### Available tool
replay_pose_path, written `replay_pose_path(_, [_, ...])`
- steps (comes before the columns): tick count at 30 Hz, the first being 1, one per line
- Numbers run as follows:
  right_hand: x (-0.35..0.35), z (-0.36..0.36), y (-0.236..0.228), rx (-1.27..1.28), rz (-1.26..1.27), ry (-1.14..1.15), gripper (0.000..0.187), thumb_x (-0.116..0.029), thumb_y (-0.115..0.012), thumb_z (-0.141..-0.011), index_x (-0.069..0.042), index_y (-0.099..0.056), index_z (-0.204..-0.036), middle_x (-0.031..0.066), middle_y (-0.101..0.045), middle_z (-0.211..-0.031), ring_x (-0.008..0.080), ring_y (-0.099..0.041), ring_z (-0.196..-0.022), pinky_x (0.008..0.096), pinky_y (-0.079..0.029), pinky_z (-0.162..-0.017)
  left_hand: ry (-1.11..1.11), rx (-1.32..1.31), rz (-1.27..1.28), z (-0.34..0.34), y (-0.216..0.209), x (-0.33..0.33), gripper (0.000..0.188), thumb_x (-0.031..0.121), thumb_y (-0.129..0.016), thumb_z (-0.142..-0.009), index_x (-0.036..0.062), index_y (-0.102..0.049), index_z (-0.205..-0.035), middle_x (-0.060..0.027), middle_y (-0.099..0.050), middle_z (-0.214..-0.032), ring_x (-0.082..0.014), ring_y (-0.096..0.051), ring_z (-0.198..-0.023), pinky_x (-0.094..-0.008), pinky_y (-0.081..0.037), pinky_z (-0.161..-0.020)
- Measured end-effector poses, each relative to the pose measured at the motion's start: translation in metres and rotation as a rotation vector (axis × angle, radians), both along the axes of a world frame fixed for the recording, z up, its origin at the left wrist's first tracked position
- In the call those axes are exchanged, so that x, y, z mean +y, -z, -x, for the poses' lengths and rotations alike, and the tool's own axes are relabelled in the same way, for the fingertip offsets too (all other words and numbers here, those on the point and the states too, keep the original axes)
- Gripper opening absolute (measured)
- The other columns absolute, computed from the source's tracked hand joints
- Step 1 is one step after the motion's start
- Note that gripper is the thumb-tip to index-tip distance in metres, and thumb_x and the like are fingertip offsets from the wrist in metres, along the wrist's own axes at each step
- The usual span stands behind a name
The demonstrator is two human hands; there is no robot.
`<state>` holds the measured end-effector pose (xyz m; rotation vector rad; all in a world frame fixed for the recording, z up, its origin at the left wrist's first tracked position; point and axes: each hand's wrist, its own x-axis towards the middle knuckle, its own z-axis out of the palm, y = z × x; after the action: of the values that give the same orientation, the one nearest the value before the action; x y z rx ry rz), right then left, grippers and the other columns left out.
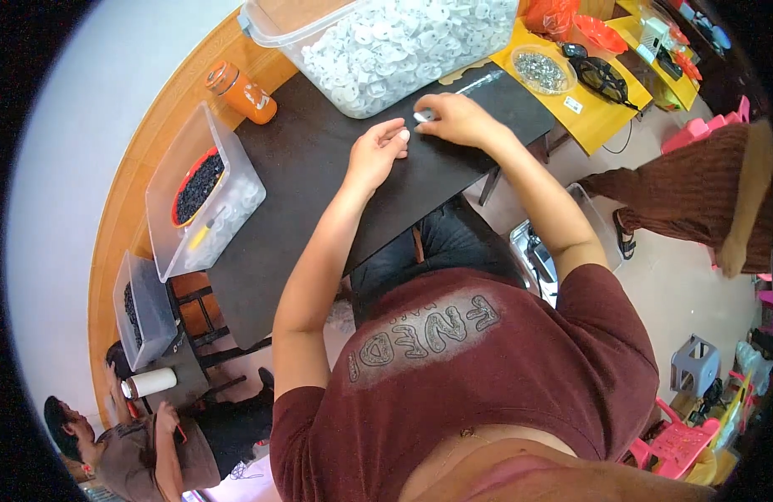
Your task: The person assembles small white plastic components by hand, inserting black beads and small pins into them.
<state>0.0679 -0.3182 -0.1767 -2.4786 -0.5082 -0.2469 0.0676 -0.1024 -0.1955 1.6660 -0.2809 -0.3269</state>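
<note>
My two hands are close together over the dark tabletop (307, 167), in front of a large clear bin (340, 99) heaped with small white plastic parts (386, 54). My right hand (460, 120) pinches a small whitish plastic part (425, 115) between thumb and fingers. Just to its left, my left hand (378, 153) has its thumb and fingers drawn together. Something small and white shows at its fingertips, too small to name. The two hands look slightly apart.
On the left stand an orange bottle (242, 94) and a clear bin (170, 261) with a red-rimmed bowl (182, 219) of small black pieces. At right, a yellow table (593, 125) carries a bowl of metal bits (544, 70). One person (143, 448) sits lower left; another (679, 188) stands right.
</note>
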Motion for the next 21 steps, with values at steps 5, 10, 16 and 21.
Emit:
replay_pose_path(5, [0.034, 0.017, -0.006, -0.109, -0.277, 0.004, 0.034, -0.017, -0.072, -0.082, -0.008, -0.065, -0.114, 0.0129, -0.064, -0.091, 0.0241, -0.063, -0.077, 0.0344, -0.053, -0.071, 0.081, 0.105, 0.231, 0.001, -0.004, -0.002, 0.044, 0.02, -0.059, -0.099, -0.0024, -0.05, -0.136, -0.0085, -0.063, -0.121, -0.0146, -0.062, -0.1, -0.0297, -0.051, -0.09])
replay_pose_path(10, [0.045, 0.027, 0.004, -0.243, -0.392, 0.028, 0.038, -0.009, -0.073, -0.081, -0.008, -0.064, -0.118, 0.0107, -0.065, -0.099, 0.0193, -0.063, -0.078, 0.0305, -0.053, -0.071, 0.19, 0.118, 0.451, 0.005, -0.006, 0.003, 0.039, 0.018, -0.055, -0.101, -0.0019, -0.052, -0.134, -0.0089, -0.061, -0.124, -0.0168, -0.061, -0.11, -0.0324, -0.05, -0.094])
replay_pose_path(16, [0.046, 0.038, 0.002, -0.106, -0.499, 0.017, 0.04, -0.016, -0.072, -0.081, -0.008, -0.063, -0.119, 0.0113, -0.066, -0.099, 0.0266, -0.065, -0.085, 0.0357, -0.053, -0.077, 0.22, 0.141, 0.535, 0.006, -0.006, 0.006, 0.041, 0.02, -0.052, -0.102, -0.0027, -0.05, -0.135, -0.0107, -0.059, -0.129, -0.0186, -0.059, -0.113, -0.0351, -0.048, -0.098])
replay_pose_path(21, [0.048, 0.037, 0.01, -0.175, -0.511, 0.021, 0.039, -0.015, -0.072, -0.081, -0.009, -0.064, -0.119, 0.0114, -0.067, -0.103, 0.0243, -0.066, -0.084, 0.0339, -0.054, -0.076, 0.232, 0.162, 0.592, 0.004, -0.005, 0.009, 0.042, 0.023, -0.051, -0.103, -0.0029, -0.05, -0.136, -0.0115, -0.059, -0.13, -0.0189, -0.059, -0.114, -0.0349, -0.048, -0.098])
